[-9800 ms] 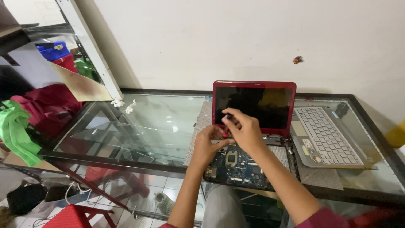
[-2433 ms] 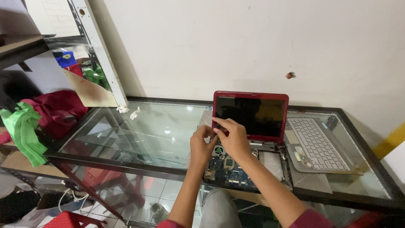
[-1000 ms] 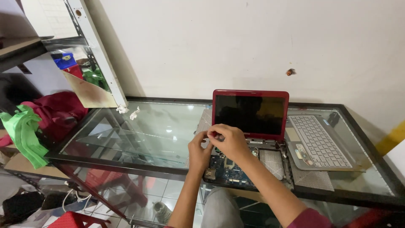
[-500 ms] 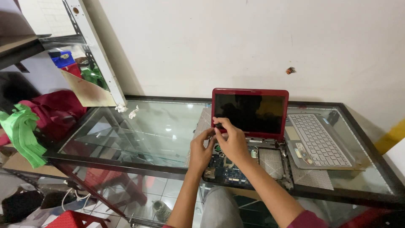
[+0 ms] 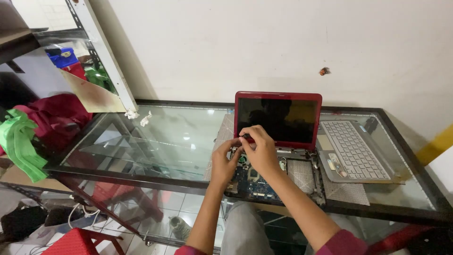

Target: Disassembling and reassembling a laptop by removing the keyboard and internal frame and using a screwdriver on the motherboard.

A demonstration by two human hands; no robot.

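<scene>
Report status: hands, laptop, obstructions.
Both hands, left hand and right hand, pinch something small over the opened red laptop. Detached keyboard lies right, apart. Nothing blocking.

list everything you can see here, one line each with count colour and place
laptop: 1, red lid, dark screen, open at table centre, base uncovered
circuit board: 1, blue, bare in the laptop base
keyboard panel: 1, silver grey, lying right of the laptop
glass table: 1, clear top, black frame
crumpled paper bits: 2, white, far left edge of the table
green cloth: 1, bright green, far left
dark red cloth: 1, left, behind the green cloth
stool: 1, red, on the floor bottom left
left hand: 1, over the laptop base, fingertips meeting the right hand
right hand: 1, at the hinge edge, pinching something too small to tell
</scene>
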